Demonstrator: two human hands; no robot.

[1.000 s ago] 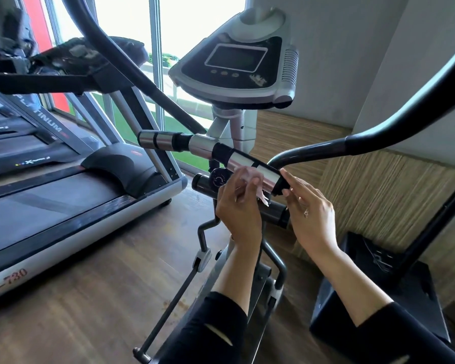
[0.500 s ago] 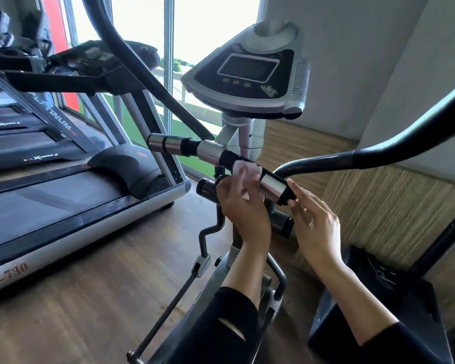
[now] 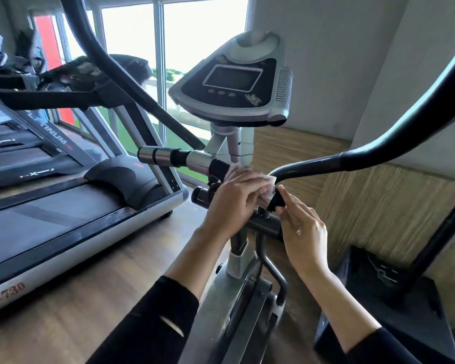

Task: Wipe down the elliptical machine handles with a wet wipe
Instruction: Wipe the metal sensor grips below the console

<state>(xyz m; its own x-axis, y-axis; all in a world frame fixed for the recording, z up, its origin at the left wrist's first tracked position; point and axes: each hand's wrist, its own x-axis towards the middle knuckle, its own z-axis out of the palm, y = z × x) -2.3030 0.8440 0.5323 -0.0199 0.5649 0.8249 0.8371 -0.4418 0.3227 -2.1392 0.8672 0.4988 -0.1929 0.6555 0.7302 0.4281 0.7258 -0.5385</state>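
The elliptical's short fixed handle bar [image 3: 195, 160] runs across below the console [image 3: 237, 85], silver with black grip sections. My left hand [image 3: 234, 200] is wrapped over its right grip with the white wet wipe [image 3: 267, 179] pressed under the fingers; only the wipe's edges show. My right hand [image 3: 300, 227] sits just right of it, fingers straight, fingertips touching the black end cap [image 3: 276, 199] of that grip. The long black moving handles rise on each side: the left handle [image 3: 111, 67] and the right handle [image 3: 378, 153].
A treadmill [image 3: 63, 206] stands close on the left, with a second one behind it. A black base block [image 3: 378, 298] sits on the floor at right by the reed-covered wall. The elliptical's frame [image 3: 237, 298] runs down between my arms. Windows lie ahead.
My left hand with the wipe has slid right along the grip toward the end cap, covering the silver sensor. My right hand stays at the cap. The view has shifted closer.
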